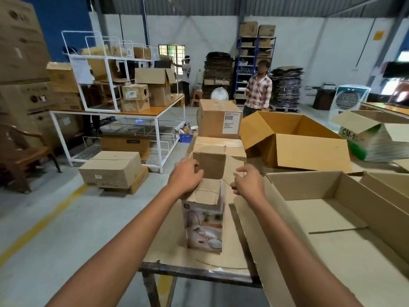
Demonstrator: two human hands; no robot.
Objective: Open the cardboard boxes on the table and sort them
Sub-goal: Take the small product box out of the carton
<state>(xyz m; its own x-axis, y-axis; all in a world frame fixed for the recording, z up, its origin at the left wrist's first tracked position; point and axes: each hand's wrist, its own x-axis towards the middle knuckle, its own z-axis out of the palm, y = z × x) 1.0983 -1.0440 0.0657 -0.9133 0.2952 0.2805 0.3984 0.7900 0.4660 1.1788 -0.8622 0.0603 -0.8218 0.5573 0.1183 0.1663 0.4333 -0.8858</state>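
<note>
Right of tall box [204,222], large carton [332,218] blocks.

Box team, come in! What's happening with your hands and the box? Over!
Left hand grips top edge of tall box. Right hand at its right flap, grip unclear. Box upright, flaps open. Big open box close on the right.

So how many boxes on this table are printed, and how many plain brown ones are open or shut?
Printed: 2 (tall picture box, green-and-white box)
Plain brown, open: 2 (big box on its side, wide shallow box)
Plain brown, shut: 2 (labelled box, worn box)
Total: 6, not counting a cut-off box at the right edge.
</note>
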